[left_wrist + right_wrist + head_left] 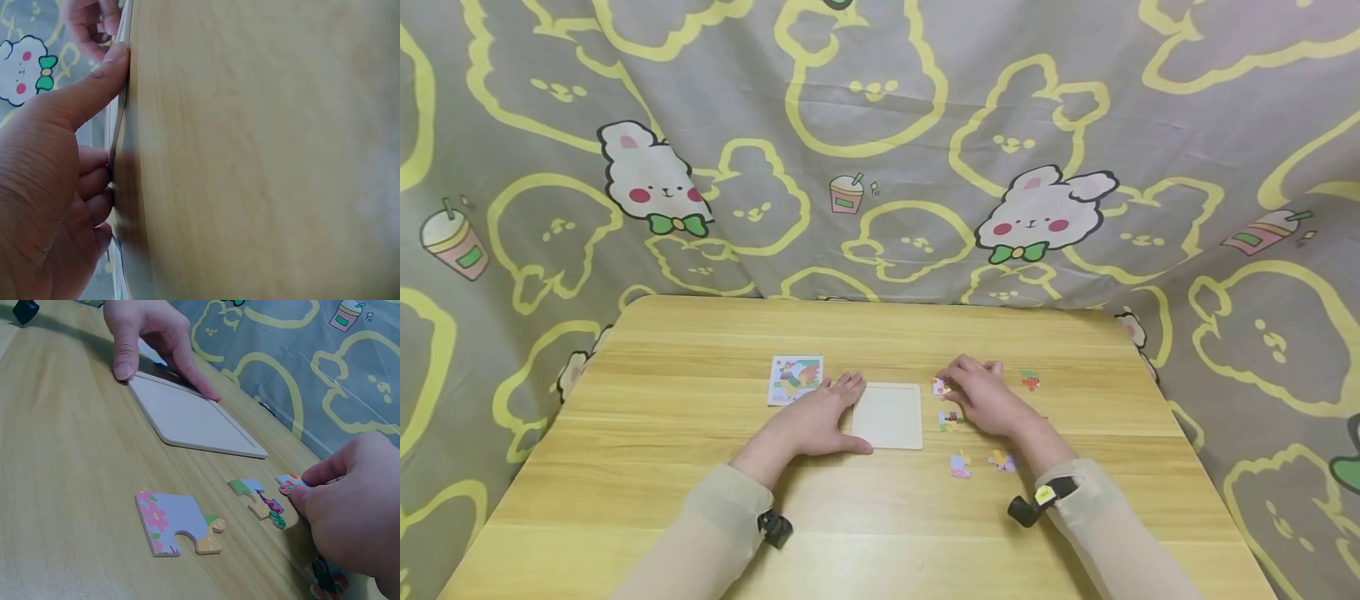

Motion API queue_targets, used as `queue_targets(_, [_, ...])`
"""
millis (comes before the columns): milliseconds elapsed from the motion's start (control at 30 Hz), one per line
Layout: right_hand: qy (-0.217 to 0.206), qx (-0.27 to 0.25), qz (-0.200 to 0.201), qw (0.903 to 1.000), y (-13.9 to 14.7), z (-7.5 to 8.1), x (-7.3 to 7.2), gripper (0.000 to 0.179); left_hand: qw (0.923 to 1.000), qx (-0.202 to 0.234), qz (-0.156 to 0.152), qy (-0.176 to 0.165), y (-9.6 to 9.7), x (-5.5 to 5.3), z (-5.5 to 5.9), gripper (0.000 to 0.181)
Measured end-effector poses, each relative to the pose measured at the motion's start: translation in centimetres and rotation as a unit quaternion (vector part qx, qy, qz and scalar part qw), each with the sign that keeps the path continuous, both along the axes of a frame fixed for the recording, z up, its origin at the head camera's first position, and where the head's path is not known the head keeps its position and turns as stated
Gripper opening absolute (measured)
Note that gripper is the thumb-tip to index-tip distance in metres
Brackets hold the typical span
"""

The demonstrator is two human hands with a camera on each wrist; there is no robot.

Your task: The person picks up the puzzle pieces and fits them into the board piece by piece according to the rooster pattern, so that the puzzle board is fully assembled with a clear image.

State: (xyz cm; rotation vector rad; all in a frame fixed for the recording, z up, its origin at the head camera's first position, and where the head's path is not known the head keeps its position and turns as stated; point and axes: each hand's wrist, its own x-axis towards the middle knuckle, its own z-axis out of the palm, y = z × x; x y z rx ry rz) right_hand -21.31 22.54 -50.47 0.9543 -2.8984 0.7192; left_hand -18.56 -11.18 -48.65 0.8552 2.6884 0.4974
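A white square puzzle tray [887,417] lies flat on the table with a bare surface. My left hand [820,417] rests at its left side, the thumb at the near left corner and a fingertip on the far edge, as the right wrist view shows. To the right of the tray, my right hand [988,400] pinches a jigsaw piece [289,480] between thumb and index finger, low over the table. Closer to me lie a piece with green and brown parts [951,421] and a lilac piece with pink flowers [169,519].
A picture card [784,392] of a colourful bird lies left of the tray, near my left fingers. Another lilac-and-yellow piece [1002,461] lies at the front right, and a red-and-green piece [1030,381] beyond my right hand. A patterned curtain [910,225] hangs behind the wooden table [865,517].
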Motion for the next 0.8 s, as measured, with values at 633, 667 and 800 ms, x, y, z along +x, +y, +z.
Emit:
queue_targets(633, [-0.011,-0.044,0.007,0.9989,-0.2,1.5,0.7,0.029,0.9997,0.013,0.017,-0.007,0.1,-0.1,0.5,0.116])
queue_targets(667, [-0.011,-0.049,0.011,0.9987,-0.3,1.7,0.7,0.029,0.9998,0.012,0.016,-0.006,0.1,-0.1,0.5,0.116])
queue_targets(800, [-0.012,-0.061,0.021,0.9978,-1.0,2.3,1.0,0.028,0.9998,0.007,0.016,-0.001,0.1,-0.1,0.4,0.116])
